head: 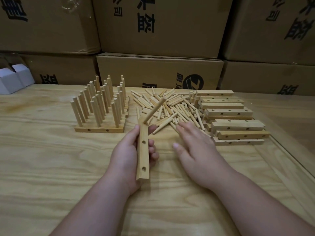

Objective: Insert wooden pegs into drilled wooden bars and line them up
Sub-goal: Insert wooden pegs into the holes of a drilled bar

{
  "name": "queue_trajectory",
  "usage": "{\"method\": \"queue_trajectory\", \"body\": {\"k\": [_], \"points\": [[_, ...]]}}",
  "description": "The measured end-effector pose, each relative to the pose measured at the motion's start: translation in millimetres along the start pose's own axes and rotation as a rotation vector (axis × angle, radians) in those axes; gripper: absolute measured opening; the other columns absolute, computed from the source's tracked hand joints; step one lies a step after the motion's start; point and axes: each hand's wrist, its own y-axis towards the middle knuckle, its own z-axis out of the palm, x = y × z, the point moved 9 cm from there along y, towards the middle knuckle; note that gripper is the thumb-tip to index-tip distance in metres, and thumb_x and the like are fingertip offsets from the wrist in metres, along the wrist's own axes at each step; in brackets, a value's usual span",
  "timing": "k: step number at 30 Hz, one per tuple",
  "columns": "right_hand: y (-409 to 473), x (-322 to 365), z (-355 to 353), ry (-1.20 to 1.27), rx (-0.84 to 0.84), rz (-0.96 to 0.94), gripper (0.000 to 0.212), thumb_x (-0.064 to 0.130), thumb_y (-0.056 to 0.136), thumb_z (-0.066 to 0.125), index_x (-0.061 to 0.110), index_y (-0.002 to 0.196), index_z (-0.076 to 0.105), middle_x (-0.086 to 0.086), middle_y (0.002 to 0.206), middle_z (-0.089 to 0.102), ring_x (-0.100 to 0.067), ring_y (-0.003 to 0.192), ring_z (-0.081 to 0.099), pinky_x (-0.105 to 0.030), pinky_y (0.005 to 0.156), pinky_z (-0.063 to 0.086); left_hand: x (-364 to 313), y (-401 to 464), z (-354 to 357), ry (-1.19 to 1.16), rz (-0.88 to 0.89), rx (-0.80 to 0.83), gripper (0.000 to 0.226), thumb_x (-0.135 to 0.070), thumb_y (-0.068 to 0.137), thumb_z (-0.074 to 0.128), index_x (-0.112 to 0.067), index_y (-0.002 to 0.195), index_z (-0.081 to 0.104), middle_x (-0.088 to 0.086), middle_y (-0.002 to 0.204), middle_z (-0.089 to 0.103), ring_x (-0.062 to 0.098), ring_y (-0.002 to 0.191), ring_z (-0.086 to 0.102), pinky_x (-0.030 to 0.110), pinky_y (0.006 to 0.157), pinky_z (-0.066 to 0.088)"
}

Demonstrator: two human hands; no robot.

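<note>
Head view. Left hand (129, 159) grips drilled bar (142, 150), fingers curled round it, bar's long axis running away from person, held just above worktop (51, 159). One peg (155, 110) seated in far hole, leaning right; two nearer holes empty. Right hand (196, 147) flat, fingers spread and straight, holding nothing, tips at near edge of loose peg pile (172, 106). Pile lies just ahead of right hand, so right is nearer for next peg. Finished pegged bars (100, 108) lined up left; blank bars (230, 116) stacked right.
</note>
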Motion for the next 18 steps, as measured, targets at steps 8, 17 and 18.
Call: {"method": "queue_trajectory", "body": {"k": [8, 17, 18], "points": [[0.7, -9.7, 4.7, -0.129, 0.003, 0.072, 0.042, 0.039, 0.095, 0.045, 0.022, 0.131, 0.058, 0.009, 0.146, 0.045, -0.016, 0.141, 0.033, -0.034, 0.118, 0.022, 1.3, 0.1, 1.2, -0.008, -0.011, 0.007, 0.047, -0.042, 0.101, 0.050, -0.009, 0.093, 0.083, 0.002, 0.062, 0.051, 0.011, 0.048, 0.045, 0.024, 0.044, 0.042], [-0.8, -7.3, -6.0, -0.113, -0.097, 0.066, 0.029, 0.036, 0.091, 0.057, 0.021, 0.114, 0.069, 0.010, 0.120, 0.057, -0.014, 0.117, 0.049, -0.033, 0.105, 0.042, 1.0, 2.6, -1.9, -0.062, -0.005, -0.029, 0.046, -0.046, 0.102, 0.050, -0.013, 0.099, 0.081, 0.001, 0.061, 0.047, 0.011, 0.046, 0.042, 0.024, 0.041, 0.039], [-1.2, -7.5, -9.7, -0.105, -0.133, 0.067, 0.022, 0.035, 0.091, 0.059, 0.023, 0.105, 0.071, 0.012, 0.108, 0.056, -0.014, 0.108, 0.050, -0.030, 0.098, 0.044, 0.4, 2.8, -2.1, -0.071, 0.002, -0.034, 0.046, -0.049, 0.102, 0.048, -0.016, 0.099, 0.081, 0.001, 0.061, 0.047, 0.011, 0.046, 0.041, 0.024, 0.041, 0.039]]}}
